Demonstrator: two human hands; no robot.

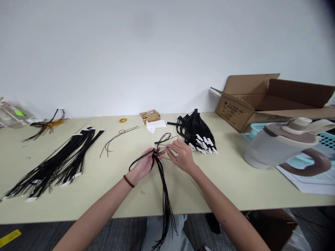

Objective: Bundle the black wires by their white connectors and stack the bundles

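Observation:
A bundle of thin black wires [163, 188] hangs from my left hand [143, 163] over the table's front edge, its lower ends fanning out above my lap. My left fingers are closed around its upper part, where a small white connector shows at the top. Close by on the right, my right hand [180, 155] pinches a single black wire between thumb and fingertips. Loose wire loops [166, 138] rise just beyond both hands. Beyond my right hand lies a thick pile of black cables [195, 127] with several white connectors at its near end.
Black wire harnesses [60, 157] lie on the left, with loose wires [117, 135] nearer the middle. A small box [150, 116] and white paper [158, 123] sit by the wall. A cardboard box [235, 108], a large tumbler [277, 146] and a teal basket [255, 130] occupy the right.

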